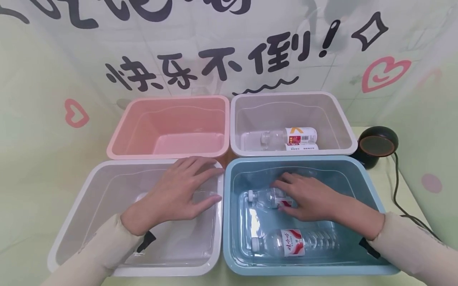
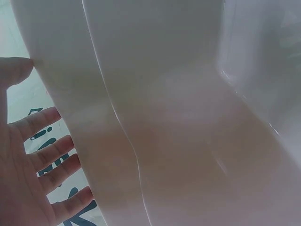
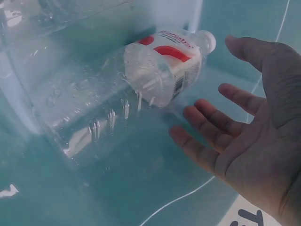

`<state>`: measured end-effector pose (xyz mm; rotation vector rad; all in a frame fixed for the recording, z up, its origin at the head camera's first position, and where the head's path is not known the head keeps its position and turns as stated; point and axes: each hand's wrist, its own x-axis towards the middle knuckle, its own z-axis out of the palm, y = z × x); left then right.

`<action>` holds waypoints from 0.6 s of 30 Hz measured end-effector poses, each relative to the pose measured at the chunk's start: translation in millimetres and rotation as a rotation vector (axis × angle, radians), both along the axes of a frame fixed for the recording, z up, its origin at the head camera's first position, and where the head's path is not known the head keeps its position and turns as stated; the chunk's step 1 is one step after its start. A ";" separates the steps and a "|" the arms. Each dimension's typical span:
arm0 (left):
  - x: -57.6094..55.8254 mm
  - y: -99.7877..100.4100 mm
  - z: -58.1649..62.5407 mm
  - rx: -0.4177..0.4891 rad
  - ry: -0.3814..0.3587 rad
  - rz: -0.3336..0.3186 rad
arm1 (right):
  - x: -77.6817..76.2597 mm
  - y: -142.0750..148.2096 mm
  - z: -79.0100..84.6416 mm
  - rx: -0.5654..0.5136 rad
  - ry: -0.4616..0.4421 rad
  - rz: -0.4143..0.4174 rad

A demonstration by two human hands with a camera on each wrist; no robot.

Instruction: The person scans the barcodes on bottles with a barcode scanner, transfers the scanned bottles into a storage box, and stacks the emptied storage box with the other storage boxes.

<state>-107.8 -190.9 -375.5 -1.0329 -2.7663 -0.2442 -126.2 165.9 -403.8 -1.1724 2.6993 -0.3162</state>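
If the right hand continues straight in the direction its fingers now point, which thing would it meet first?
The right hand would likely meet the farther clear plastic bottle in the blue tub first; the exact gap between them is hard to judge.

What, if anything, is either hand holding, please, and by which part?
Nothing is held: the left hand is by a bin, and the right hand is near a bottle without gripping it.

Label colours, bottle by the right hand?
White label with red; clearest in right wrist view.
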 end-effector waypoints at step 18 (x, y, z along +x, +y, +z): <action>0.1 0.7 -0.5 -0.008 -0.010 0.003 | -4.8 -9.8 -15.1 0.081 -0.017 0.002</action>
